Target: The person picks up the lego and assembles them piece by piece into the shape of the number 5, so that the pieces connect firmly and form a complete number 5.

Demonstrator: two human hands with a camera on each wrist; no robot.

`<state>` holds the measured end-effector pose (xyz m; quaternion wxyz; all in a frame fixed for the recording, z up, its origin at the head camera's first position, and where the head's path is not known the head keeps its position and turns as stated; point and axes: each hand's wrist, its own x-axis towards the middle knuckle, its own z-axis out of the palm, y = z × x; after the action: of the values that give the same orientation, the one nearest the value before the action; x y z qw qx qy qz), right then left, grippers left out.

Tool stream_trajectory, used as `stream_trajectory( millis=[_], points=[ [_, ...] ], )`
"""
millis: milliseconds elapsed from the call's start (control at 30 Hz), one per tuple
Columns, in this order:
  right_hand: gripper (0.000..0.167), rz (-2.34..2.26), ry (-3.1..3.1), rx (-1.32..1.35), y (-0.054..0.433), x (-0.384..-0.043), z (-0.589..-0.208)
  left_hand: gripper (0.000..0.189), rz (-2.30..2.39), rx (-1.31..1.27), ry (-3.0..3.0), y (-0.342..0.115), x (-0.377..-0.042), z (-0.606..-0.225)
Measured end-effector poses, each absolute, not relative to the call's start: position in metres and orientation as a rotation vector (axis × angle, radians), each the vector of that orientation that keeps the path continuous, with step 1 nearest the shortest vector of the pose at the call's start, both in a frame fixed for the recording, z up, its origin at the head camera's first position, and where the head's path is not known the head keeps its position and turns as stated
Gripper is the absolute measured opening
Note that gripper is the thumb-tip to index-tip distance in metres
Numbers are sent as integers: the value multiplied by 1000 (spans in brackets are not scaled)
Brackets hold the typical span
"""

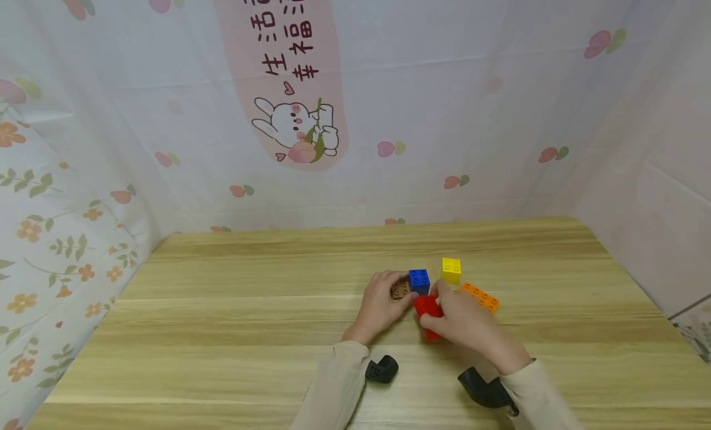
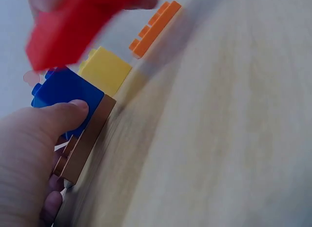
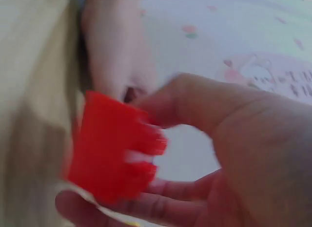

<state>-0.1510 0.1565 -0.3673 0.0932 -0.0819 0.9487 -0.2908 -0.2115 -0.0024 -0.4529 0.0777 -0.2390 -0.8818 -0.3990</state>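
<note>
– Near the sleeves (image 1: 336, 380), what comes first?
– Black curved pieces (image 1: 382, 369), at seven and five o'clock from the red block (image 1: 426, 305).
– And the grip?
– Your right hand (image 1: 466, 319) pinches that red block. Your left hand (image 1: 380, 306) holds the blue block (image 1: 419, 282) at twelve, thumb against its side; it sits on the brown block (image 1: 400, 290), towards eleven.
– Anything in the way?
– Your right hand partly hides the orange block (image 1: 481, 297) at two; beyond, the yellow block (image 1: 451, 270) stands at one.
– Any writing?
– On the hanging cloth (image 1: 472, 97) at eleven, above a rabbit drawing (image 1: 294, 124), you can read 幸福; the picture's top edge cuts other characters.
</note>
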Motion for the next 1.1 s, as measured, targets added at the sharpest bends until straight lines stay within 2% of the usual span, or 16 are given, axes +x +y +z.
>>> stream_trajectory(
  millis=[67, 233, 333, 700, 1100],
  points=[
    [40, -980, 2810, -233, 163, -153, -362, 41, -1197, -737, -2639, -3, -211, -453],
    [51, -1158, 2847, -267, 176, -159, -357, 41, -1209, -796, -2660, -3, -211, -452],
    [54, -1133, 2971, -355, 179, -163, -361, 40, -1195, -842, -2666, -4, -210, -451],
    [40, -962, 3167, -572, 173, -168, -375, 36, -1125, -909, -2658, -5, -210, -451],
    [47, -925, 3140, -660, 171, -170, -386, 34, -1145, -928, -2650, -6, -211, -452]
  ],
)
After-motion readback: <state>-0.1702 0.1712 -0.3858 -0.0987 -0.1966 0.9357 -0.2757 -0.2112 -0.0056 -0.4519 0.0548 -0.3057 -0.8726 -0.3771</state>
